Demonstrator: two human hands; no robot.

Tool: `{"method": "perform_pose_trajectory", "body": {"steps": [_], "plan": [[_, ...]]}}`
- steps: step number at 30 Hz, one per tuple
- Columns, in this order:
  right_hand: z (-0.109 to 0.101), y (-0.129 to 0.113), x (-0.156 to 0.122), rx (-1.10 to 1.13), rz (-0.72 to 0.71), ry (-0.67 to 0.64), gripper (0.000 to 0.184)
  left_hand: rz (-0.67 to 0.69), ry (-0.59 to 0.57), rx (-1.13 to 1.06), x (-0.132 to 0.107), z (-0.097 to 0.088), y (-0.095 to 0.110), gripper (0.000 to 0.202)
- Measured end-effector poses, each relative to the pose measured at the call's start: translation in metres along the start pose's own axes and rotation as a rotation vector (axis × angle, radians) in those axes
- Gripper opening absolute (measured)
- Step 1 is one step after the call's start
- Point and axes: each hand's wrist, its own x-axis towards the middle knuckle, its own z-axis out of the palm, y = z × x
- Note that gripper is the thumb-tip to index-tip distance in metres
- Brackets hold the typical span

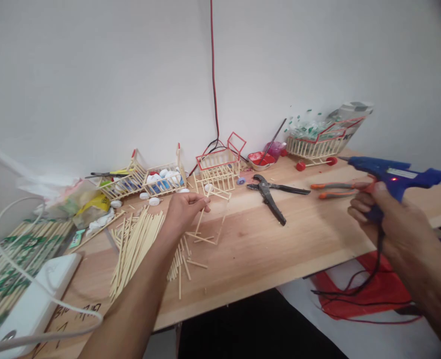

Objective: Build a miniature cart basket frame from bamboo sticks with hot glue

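Between the pinched fingers of my left hand (185, 212) is a small frame of thin wooden sticks (200, 219), held upright just above the table. My right hand (383, 214) is wrapped round the grip of a blue glue gun (383, 172), whose small red light glows. The gun's nozzle points left, well apart from the frame. Under my left forearm lies a pile of loose wooden sticks (138, 249). Close behind the frame stands a little stick cart with a red-painted rim (218, 167).
Black-handled pliers (269, 194) and orange-handled pliers (332, 189) lie on the table (254, 264). Along the wall are more stick carts (164, 184), a red paint dish (261, 160) and a red-wheeled cart (314, 147). At left are a white power strip (37, 304) and packs of chopsticks (14, 264).
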Motion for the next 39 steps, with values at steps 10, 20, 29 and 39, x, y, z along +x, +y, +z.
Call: {"method": "perform_pose_trajectory", "body": {"steps": [10,20,29,39], "plan": [[0.053,-0.028,-0.081,-0.287,-0.056,-0.557,0.044,0.044,0.001,0.113,-0.006,-0.003,0.008,0.026],[0.075,-0.017,-0.090,-0.443,-0.180,-0.512,0.044,0.150,0.045,0.300,-0.017,-0.004,0.024,0.026],[0.080,-0.021,-0.088,-0.519,-0.237,-0.498,0.042,0.159,0.053,0.309,-0.017,-0.004,0.024,0.025],[0.083,-0.018,-0.087,-0.505,-0.257,-0.484,0.045,0.155,0.048,0.320,-0.016,-0.004,0.023,0.025]]}}
